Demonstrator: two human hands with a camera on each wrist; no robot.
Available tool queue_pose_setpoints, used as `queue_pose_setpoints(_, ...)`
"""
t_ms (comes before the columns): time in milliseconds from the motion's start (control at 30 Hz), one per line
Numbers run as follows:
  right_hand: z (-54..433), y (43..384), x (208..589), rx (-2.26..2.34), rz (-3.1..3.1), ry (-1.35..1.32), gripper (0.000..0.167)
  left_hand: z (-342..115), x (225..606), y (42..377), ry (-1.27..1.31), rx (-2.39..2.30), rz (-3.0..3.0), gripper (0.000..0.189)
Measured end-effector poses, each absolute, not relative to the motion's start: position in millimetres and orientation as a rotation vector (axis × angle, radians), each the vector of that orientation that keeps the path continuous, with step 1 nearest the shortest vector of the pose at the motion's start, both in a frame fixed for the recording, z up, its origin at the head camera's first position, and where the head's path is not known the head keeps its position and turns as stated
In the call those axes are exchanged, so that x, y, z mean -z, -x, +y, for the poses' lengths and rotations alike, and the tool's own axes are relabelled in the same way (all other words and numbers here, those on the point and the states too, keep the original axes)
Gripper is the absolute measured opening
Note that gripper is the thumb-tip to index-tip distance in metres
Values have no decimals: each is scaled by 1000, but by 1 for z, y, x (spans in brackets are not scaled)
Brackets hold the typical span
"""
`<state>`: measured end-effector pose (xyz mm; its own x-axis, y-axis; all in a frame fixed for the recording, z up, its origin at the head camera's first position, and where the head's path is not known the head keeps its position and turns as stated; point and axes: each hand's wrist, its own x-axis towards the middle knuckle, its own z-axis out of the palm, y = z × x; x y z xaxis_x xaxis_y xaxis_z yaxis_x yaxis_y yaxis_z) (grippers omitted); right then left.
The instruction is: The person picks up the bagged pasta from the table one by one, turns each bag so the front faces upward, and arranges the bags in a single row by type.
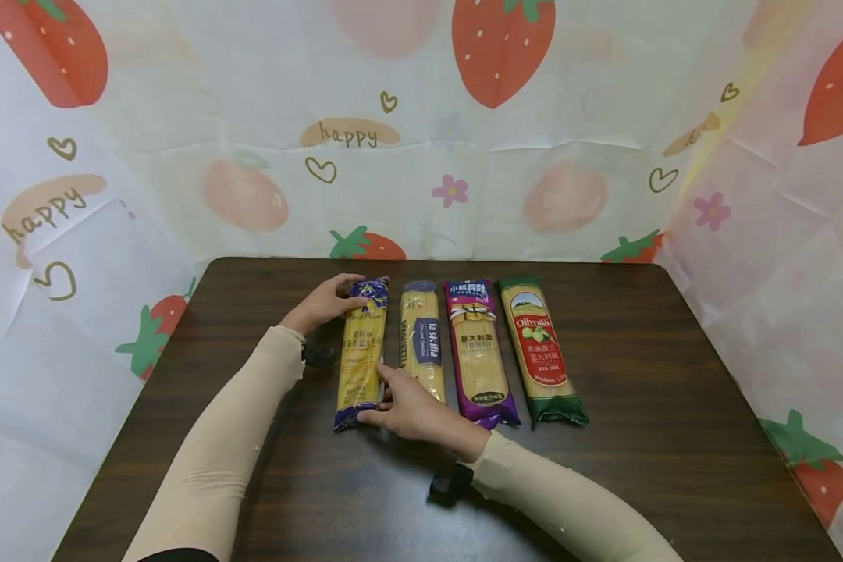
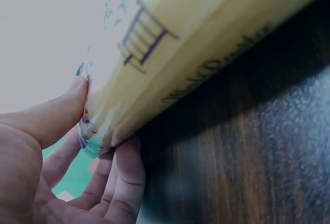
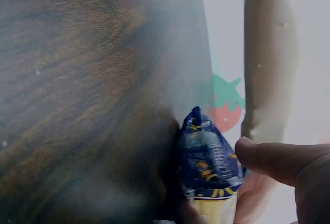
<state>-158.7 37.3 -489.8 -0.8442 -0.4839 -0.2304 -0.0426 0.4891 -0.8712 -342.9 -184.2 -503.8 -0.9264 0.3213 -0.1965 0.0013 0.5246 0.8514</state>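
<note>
A yellow pack of spaghetti (image 1: 361, 343) with dark blue ends lies leftmost in a row of packs on the table. My left hand (image 1: 329, 301) holds its far end, the thumb on one side and the fingers curled under the edge in the left wrist view. My right hand (image 1: 416, 407) grips the near end from the right, its thumb beside the blue wrapper end (image 3: 210, 154) in the right wrist view. Right of it, the la Sicilia spaghetti pack (image 1: 421, 332) is partly hidden by my right hand.
A purple pasta pack (image 1: 481, 351) and a green-ended Olivoilà pack (image 1: 539, 351), slightly tilted, lie farther right. All rest on a dark wooden table (image 1: 646, 437). A strawberry-print sheet (image 1: 421, 195) stands behind and at both sides.
</note>
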Motion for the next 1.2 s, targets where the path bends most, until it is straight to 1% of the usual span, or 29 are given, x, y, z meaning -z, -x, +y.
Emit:
queue_pose_setpoints(133, 39, 156, 487, 1257, 2313, 452, 97, -184, 503, 340, -266, -1350, 2465, 66)
queue_pose_setpoints(300, 44, 154, 484, 1211, 2323, 478, 93, -187, 501, 336, -240, -1336, 2479, 65)
queue_pose_setpoints(567, 60, 151, 474, 1251, 2303, 501, 89, -195, 504, 329, -264, -1331, 2500, 61)
queue_pose_setpoints(667, 70, 150, 469, 1281, 2318, 496, 87, -199, 506, 326, -311, -1302, 2549, 60)
queue_pose_setpoints(800, 86, 151, 464, 1374, 2356, 522, 82, -204, 509, 322, -380, -1240, 2643, 55)
queue_pose_setpoints(933, 104, 155, 468, 1478, 2401, 525, 77, -207, 510, 316, -407, -1176, 2716, 53)
queue_pose_setpoints(1200, 147, 164, 474, 1476, 2588, 547, 61, -210, 503, 295, -391, -978, 2837, 57)
